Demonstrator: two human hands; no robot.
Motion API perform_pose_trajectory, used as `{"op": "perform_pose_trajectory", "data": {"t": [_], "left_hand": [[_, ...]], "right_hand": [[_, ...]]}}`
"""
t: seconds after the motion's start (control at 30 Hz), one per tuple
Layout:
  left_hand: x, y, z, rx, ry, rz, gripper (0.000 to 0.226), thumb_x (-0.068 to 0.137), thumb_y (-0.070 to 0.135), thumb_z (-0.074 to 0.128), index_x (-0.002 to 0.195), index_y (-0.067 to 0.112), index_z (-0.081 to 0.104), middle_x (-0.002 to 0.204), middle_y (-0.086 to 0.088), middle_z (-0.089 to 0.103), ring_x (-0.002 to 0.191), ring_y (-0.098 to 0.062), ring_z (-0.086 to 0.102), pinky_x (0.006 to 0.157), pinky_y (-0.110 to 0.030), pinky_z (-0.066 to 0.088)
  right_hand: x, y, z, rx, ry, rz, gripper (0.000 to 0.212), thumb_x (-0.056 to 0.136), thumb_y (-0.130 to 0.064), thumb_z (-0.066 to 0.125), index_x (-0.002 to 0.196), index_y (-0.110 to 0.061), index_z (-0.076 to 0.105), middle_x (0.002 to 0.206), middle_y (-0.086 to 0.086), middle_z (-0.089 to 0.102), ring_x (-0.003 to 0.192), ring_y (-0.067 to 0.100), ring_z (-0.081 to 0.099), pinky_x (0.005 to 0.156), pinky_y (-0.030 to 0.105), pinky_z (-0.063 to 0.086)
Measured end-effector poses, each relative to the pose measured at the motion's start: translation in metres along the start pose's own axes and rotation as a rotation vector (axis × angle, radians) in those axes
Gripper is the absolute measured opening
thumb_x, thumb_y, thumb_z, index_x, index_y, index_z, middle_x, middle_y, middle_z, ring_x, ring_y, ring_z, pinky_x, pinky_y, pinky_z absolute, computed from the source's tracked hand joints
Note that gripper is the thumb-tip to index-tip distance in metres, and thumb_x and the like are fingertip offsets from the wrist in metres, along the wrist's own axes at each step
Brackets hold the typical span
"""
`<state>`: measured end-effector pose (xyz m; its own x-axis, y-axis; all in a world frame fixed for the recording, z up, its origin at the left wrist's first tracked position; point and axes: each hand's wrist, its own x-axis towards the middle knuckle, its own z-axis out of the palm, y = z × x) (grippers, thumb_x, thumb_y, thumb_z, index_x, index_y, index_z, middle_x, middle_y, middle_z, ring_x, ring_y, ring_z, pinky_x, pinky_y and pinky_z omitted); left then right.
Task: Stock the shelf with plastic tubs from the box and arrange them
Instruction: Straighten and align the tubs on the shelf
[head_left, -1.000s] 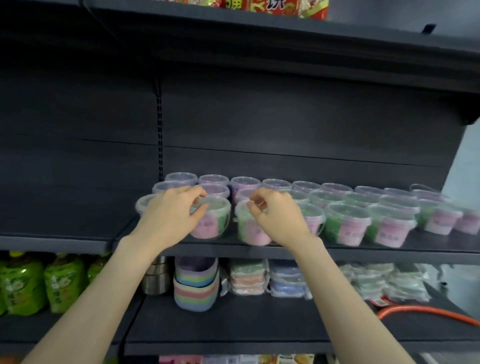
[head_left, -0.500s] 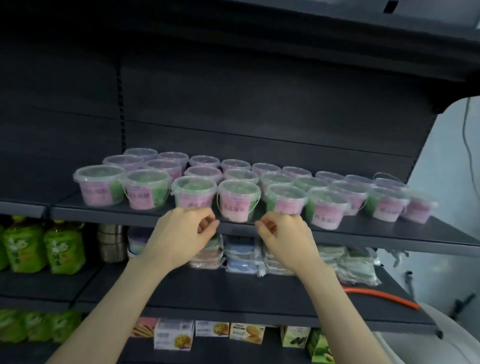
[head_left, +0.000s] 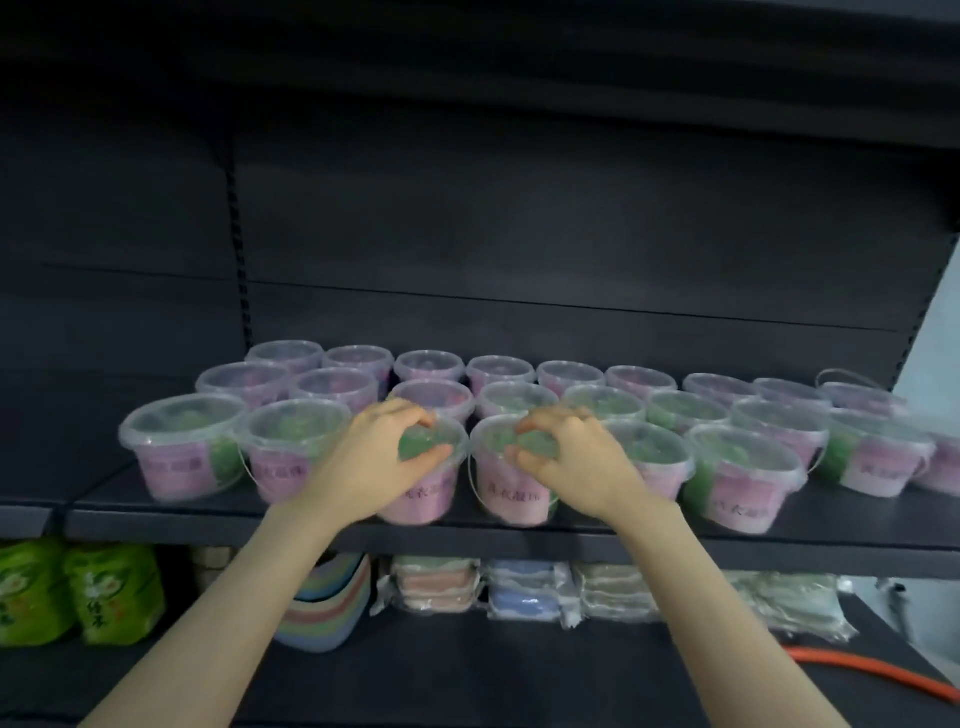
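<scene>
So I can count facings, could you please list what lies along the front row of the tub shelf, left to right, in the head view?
Leftmost tub → second tub → third tub, gripped by the left hand → fourth tub, gripped by the right hand → fifth tub → sixth tub → seventh tub.

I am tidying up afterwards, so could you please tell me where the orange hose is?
In the head view, the orange hose lies on the lower shelf at the far right, just right of the wrapped packs.
</scene>
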<state>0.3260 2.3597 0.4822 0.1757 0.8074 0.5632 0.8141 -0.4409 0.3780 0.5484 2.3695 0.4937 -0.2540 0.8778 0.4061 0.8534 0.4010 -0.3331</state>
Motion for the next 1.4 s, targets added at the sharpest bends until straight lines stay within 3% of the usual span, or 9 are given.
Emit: {"op": "perform_pose_trajectory", "data": {"t": [0.17, 0.3, 0.5, 0.67, 0.8, 0.9, 1.0, 1.17, 1.4], "left_hand": [[-0.004, -0.023, 0.015, 0.035, -0.179, -0.019, 0.073, 0.065, 0.07, 0.053, 0.125, 0.029, 0.055, 0.132, 0.013, 0.049, 0.125, -0.008, 0.04, 0.104, -0.032, 0.035], [-0.004, -0.028, 0.019, 0.047, -0.116, 0.017, 0.048, 0.081, 0.044, 0.066, 0.126, 0.031, 0.055, 0.135, 0.015, 0.05, 0.127, -0.007, 0.04, 0.104, -0.028, 0.032], [-0.009, -0.037, 0.02, 0.063, -0.057, 0.069, 0.043, 0.083, 0.034, 0.066, 0.124, 0.025, 0.056, 0.13, 0.011, 0.053, 0.127, -0.011, 0.039, 0.105, -0.028, 0.023], [-0.007, -0.029, 0.016, 0.138, -0.111, 0.073, 0.074, 0.069, 0.073, 0.034, 0.119, 0.024, 0.058, 0.125, 0.013, 0.055, 0.124, -0.012, 0.042, 0.103, -0.033, 0.026], [-0.009, -0.031, 0.016, 0.09, -0.071, 0.072, 0.058, 0.08, 0.065, 0.045, 0.114, 0.021, 0.061, 0.116, 0.01, 0.054, 0.11, -0.013, 0.049, 0.093, -0.028, 0.032], [-0.013, -0.035, 0.018, 0.113, -0.054, 0.089, 0.068, 0.08, 0.07, 0.031, 0.115, 0.02, 0.061, 0.112, 0.009, 0.054, 0.107, -0.014, 0.05, 0.089, -0.028, 0.033], [-0.013, -0.039, 0.018, 0.132, -0.065, 0.113, 0.079, 0.081, 0.074, 0.016, 0.118, 0.021, 0.06, 0.111, 0.006, 0.056, 0.108, -0.017, 0.051, 0.091, -0.032, 0.038], [-0.012, -0.043, 0.019, 0.101, -0.056, 0.118, 0.064, 0.082, 0.063, 0.03, 0.119, 0.02, 0.06, 0.114, 0.006, 0.056, 0.113, -0.019, 0.049, 0.095, -0.035, 0.039], [-0.013, -0.044, 0.019, 0.048, -0.031, 0.119, 0.065, 0.079, 0.06, 0.029, 0.119, 0.019, 0.061, 0.121, 0.004, 0.059, 0.12, -0.018, 0.046, 0.103, -0.033, 0.025]], "right_hand": [[0.007, 0.005, 0.016, -0.027, -0.096, 0.032, 0.047, 0.077, -0.052, 0.066, 0.118, -0.03, 0.06, 0.124, -0.001, 0.062, 0.118, 0.023, 0.052, 0.095, 0.035, 0.045], [0.008, 0.009, 0.018, 0.001, -0.095, -0.024, 0.044, 0.078, -0.044, 0.07, 0.116, -0.024, 0.063, 0.121, -0.002, 0.066, 0.116, 0.02, 0.056, 0.096, 0.035, 0.045], [0.008, 0.024, 0.019, 0.231, -0.209, -0.008, 0.04, 0.08, -0.032, 0.072, 0.117, -0.026, 0.056, 0.128, -0.004, 0.054, 0.128, 0.015, 0.041, 0.109, 0.035, 0.033], [0.008, 0.013, 0.029, 0.094, -0.016, -0.015, 0.04, 0.078, -0.049, 0.069, 0.103, -0.02, 0.059, 0.116, -0.002, 0.059, 0.118, 0.019, 0.043, 0.104, 0.041, 0.033], [0.004, 0.013, 0.028, 0.15, -0.01, -0.014, 0.032, 0.081, -0.045, 0.067, 0.102, -0.022, 0.059, 0.116, -0.002, 0.062, 0.118, 0.021, 0.048, 0.1, 0.039, 0.039], [0.002, 0.001, 0.039, -0.008, 0.068, 0.007, 0.04, 0.084, -0.051, 0.06, 0.112, -0.022, 0.058, 0.119, -0.001, 0.062, 0.121, 0.022, 0.044, 0.1, 0.038, 0.033], [0.001, -0.002, 0.04, -0.061, 0.046, 0.028, 0.039, 0.087, -0.05, 0.055, 0.12, -0.029, 0.056, 0.129, -0.003, 0.058, 0.128, 0.022, 0.037, 0.104, 0.039, 0.025], [0.003, 0.001, 0.031, -0.102, -0.048, 0.043, 0.043, 0.091, -0.048, 0.051, 0.133, -0.039, 0.049, 0.145, -0.011, 0.045, 0.135, 0.022, 0.028, 0.108, 0.042, 0.016], [0.0, 0.002, 0.031, 0.006, -0.011, 0.038, 0.038, 0.087, -0.045, 0.058, 0.125, -0.036, 0.055, 0.133, -0.01, 0.055, 0.131, 0.02, 0.033, 0.104, 0.04, 0.017]]}}
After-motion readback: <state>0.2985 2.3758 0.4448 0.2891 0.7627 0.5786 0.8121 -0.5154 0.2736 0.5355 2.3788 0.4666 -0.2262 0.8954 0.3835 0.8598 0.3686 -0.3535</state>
